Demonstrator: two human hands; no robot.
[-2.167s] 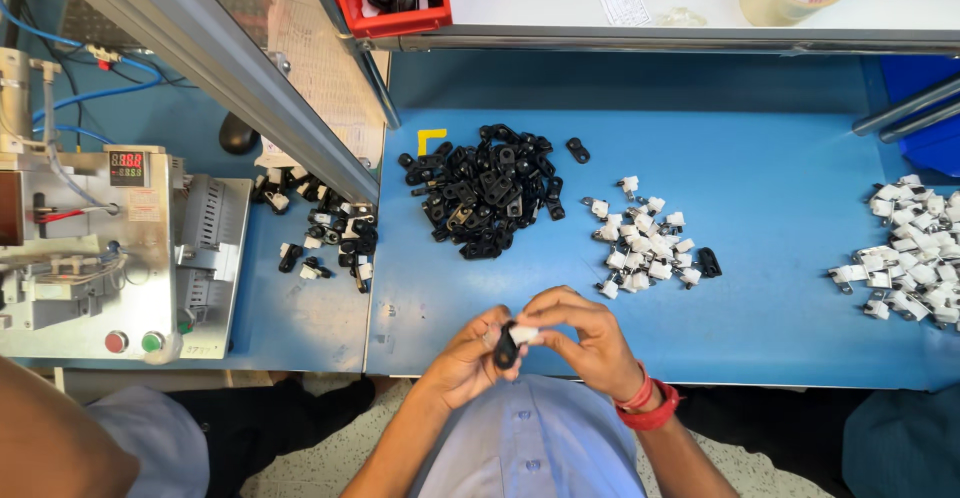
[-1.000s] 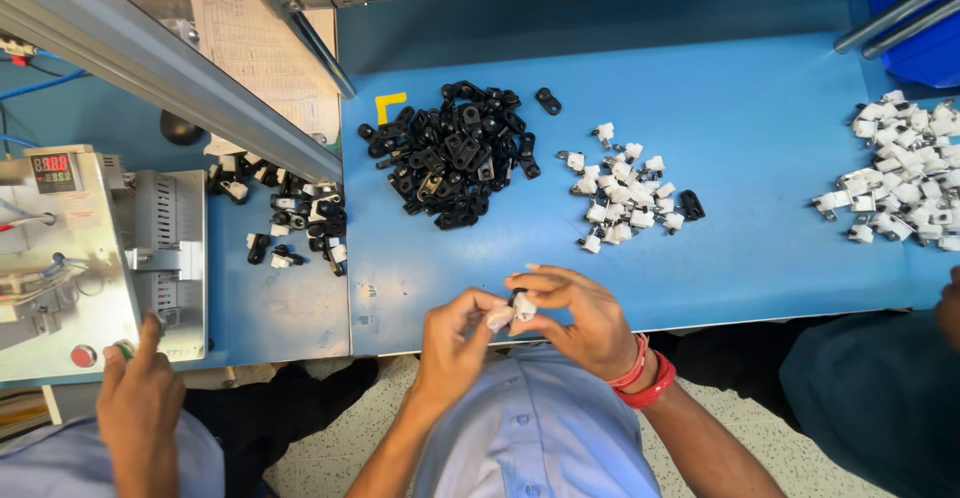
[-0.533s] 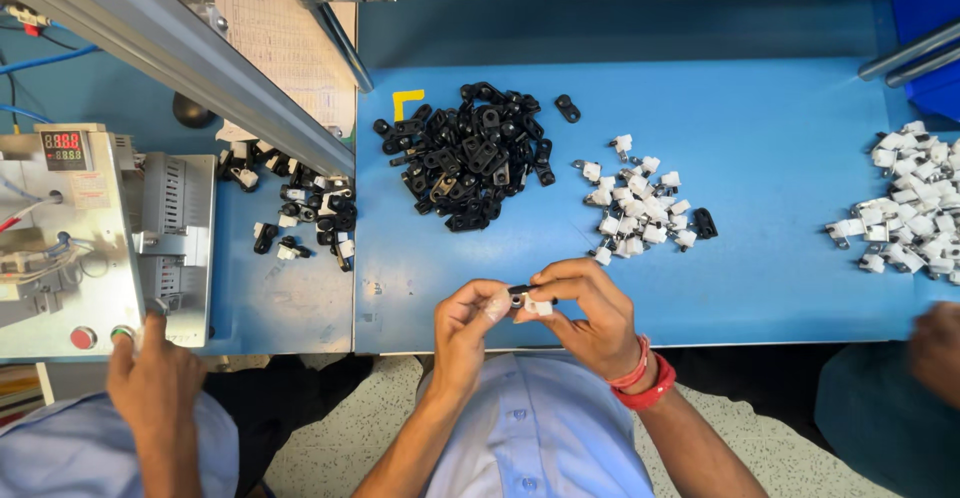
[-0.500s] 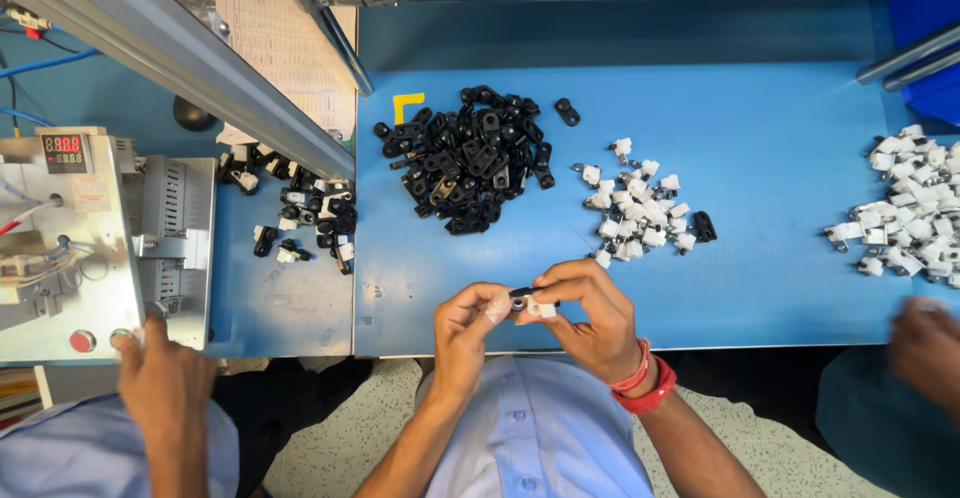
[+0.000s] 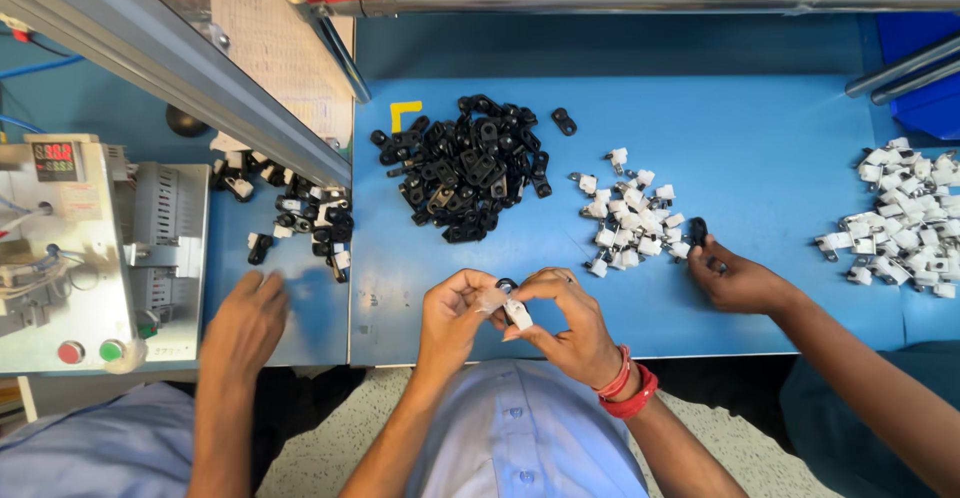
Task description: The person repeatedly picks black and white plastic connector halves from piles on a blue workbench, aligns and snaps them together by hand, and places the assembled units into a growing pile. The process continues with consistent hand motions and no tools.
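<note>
Fingers (image 5: 540,303) of both hands pinched together on a small white clip (image 5: 517,313) and a black ring piece (image 5: 507,284), just above the near edge of the blue table (image 5: 780,128).

Left hand (image 5: 455,316) curled, thumb and forefinger closed on the left side of the white clip; right hand (image 5: 570,320) closed on its right side, red bangles (image 5: 628,390) at the wrist. Beyond the hands, a pile of black parts (image 5: 470,166), then a smaller pile of white parts (image 5: 630,226) to its right, well apart from the grip. At the right, a co-worker's hand (image 5: 735,280) touching a black piece (image 5: 697,230) beside the white pile. At the left, another person's hand (image 5: 245,320) flat on the table, near a grey machine (image 5: 90,248).
</note>
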